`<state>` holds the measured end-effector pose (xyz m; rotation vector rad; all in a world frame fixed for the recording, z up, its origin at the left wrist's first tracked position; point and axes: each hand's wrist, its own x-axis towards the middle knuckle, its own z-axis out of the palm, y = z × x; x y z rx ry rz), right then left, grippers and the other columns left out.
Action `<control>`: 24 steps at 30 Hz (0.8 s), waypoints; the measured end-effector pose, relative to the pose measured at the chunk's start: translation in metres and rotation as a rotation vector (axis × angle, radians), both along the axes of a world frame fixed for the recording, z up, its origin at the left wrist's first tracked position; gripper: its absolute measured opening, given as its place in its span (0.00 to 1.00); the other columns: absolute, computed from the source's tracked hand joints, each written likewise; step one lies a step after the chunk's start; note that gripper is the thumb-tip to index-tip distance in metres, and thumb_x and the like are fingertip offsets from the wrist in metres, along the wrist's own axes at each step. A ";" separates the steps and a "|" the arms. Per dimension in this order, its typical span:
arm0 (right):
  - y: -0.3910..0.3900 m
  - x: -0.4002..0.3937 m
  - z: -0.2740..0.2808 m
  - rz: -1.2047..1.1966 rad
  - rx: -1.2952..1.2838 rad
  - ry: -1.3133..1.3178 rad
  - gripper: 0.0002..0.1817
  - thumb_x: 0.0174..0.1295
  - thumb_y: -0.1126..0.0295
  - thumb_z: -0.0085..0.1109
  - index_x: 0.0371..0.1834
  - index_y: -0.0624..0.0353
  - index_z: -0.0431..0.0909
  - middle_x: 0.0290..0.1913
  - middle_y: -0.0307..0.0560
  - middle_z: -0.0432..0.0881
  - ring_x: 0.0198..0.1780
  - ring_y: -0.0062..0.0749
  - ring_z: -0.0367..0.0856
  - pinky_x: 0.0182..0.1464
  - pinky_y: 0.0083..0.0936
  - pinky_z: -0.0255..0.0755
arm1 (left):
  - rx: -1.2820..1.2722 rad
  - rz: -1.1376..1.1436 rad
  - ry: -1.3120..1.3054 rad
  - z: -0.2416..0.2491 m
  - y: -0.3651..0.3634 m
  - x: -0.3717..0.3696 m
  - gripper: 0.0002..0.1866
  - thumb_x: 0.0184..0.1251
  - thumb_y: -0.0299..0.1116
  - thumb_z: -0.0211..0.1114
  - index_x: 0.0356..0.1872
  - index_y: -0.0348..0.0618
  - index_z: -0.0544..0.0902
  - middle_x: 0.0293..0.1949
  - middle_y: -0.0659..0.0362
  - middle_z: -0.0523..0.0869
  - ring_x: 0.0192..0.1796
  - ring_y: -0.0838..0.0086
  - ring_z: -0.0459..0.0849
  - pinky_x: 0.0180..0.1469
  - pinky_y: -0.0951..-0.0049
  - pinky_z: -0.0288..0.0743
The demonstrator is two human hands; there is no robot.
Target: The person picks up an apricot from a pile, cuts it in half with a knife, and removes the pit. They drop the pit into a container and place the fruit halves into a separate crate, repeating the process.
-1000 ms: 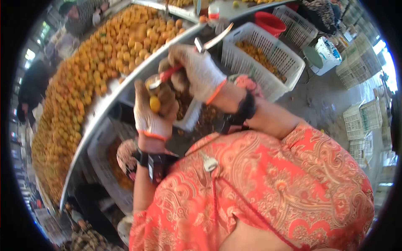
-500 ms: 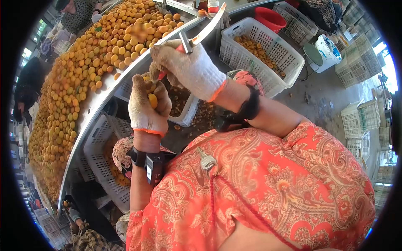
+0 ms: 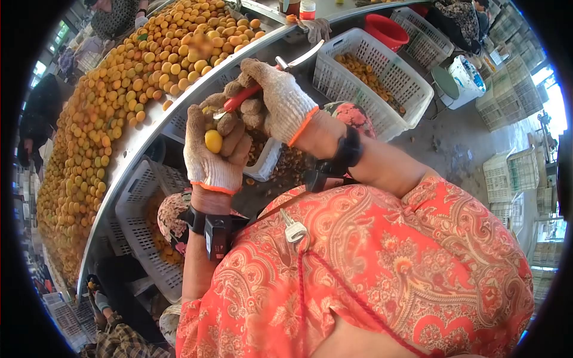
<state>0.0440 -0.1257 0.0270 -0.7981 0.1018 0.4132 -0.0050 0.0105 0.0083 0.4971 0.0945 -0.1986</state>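
Note:
My left hand (image 3: 209, 158), in a stained white work glove, is closed around apricots. One yellow apricot (image 3: 213, 141) shows against the palm, and part of another fruit shows near the thumb and fingertips. My gloved right hand (image 3: 279, 101) grips the red handle of a knife (image 3: 242, 97). Its curved metal blade extends past the far side of the hand, up and to the right. The handle's lower end, with a small metal tip, meets the fruit at my left fingertips. The exact contact there is partly hidden by fingers.
A metal-edged table on the left bears a large heap of apricots (image 3: 119, 95). White plastic crates (image 3: 412, 89) stand beneath and beyond my hands, some holding cut fruit. A red basin (image 3: 387, 31) and a white bucket (image 3: 465, 83) lie farther right. Other people are at the edges.
My right hand has tilted the knife, so the blade now points lower and more to the right. The red handle shows more, and the apricot in my left palm is more exposed.

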 end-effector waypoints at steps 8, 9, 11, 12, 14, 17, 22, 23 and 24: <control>0.003 0.008 -0.004 -0.082 0.145 0.138 0.15 0.72 0.56 0.55 0.34 0.54 0.73 0.30 0.49 0.84 0.18 0.29 0.75 0.16 0.21 0.68 | -0.178 -0.212 -0.100 -0.018 0.003 0.011 0.25 0.79 0.54 0.48 0.30 0.42 0.72 0.17 0.66 0.64 0.13 0.82 0.54 0.14 0.78 0.48; 0.002 0.007 -0.003 -0.084 0.148 0.137 0.15 0.72 0.56 0.55 0.34 0.54 0.73 0.30 0.49 0.84 0.18 0.29 0.75 0.16 0.21 0.68 | -0.159 -0.241 -0.128 -0.018 0.002 0.012 0.26 0.78 0.55 0.47 0.28 0.43 0.72 0.16 0.66 0.62 0.13 0.81 0.53 0.15 0.77 0.48; -0.002 0.006 0.001 -0.080 0.182 0.116 0.15 0.72 0.56 0.57 0.34 0.55 0.73 0.30 0.50 0.84 0.19 0.29 0.76 0.16 0.21 0.68 | -0.118 -0.232 -0.112 -0.012 0.000 0.011 0.27 0.78 0.56 0.46 0.27 0.44 0.71 0.16 0.66 0.62 0.14 0.81 0.53 0.15 0.77 0.47; -0.004 0.006 0.003 -0.079 0.185 0.114 0.15 0.72 0.56 0.57 0.34 0.55 0.73 0.30 0.50 0.84 0.19 0.29 0.76 0.16 0.21 0.68 | -0.078 -0.220 -0.095 -0.009 0.000 0.009 0.27 0.78 0.57 0.45 0.26 0.45 0.71 0.15 0.67 0.61 0.14 0.81 0.52 0.16 0.77 0.47; -0.009 0.006 0.011 -0.142 0.102 0.018 0.15 0.71 0.57 0.59 0.35 0.56 0.74 0.28 0.49 0.83 0.18 0.28 0.76 0.16 0.22 0.67 | 0.026 -0.157 -0.080 -0.006 0.002 0.006 0.26 0.78 0.57 0.46 0.27 0.45 0.71 0.16 0.67 0.61 0.15 0.81 0.52 0.17 0.77 0.46; -0.024 0.012 0.010 -0.080 -0.202 -0.493 0.12 0.68 0.61 0.63 0.37 0.58 0.78 0.27 0.45 0.83 0.17 0.23 0.74 0.17 0.21 0.67 | 0.244 0.047 -0.030 0.004 0.002 0.002 0.21 0.76 0.55 0.52 0.40 0.47 0.80 0.19 0.68 0.65 0.17 0.81 0.55 0.18 0.78 0.49; -0.006 -0.009 -0.002 -0.231 -1.040 -1.292 0.13 0.63 0.61 0.65 0.46 0.53 0.80 0.32 0.48 0.84 0.33 0.40 0.85 0.32 0.35 0.77 | 0.345 0.115 0.271 0.015 -0.010 0.000 0.20 0.75 0.58 0.55 0.37 0.53 0.81 0.21 0.69 0.76 0.16 0.80 0.66 0.17 0.79 0.54; -0.006 -0.012 -0.002 -0.224 -1.283 -1.380 0.14 0.61 0.60 0.66 0.46 0.52 0.80 0.33 0.49 0.83 0.35 0.45 0.86 0.34 0.36 0.78 | 0.394 0.168 0.347 0.022 -0.018 -0.001 0.20 0.75 0.58 0.55 0.35 0.55 0.80 0.21 0.69 0.77 0.15 0.80 0.68 0.17 0.79 0.55; -0.005 -0.009 -0.009 -0.219 -1.293 -1.386 0.14 0.60 0.59 0.67 0.45 0.51 0.80 0.32 0.49 0.83 0.35 0.47 0.85 0.35 0.38 0.78 | 0.404 0.149 0.359 0.021 -0.019 0.000 0.19 0.75 0.59 0.55 0.33 0.57 0.79 0.20 0.70 0.77 0.15 0.79 0.68 0.16 0.79 0.56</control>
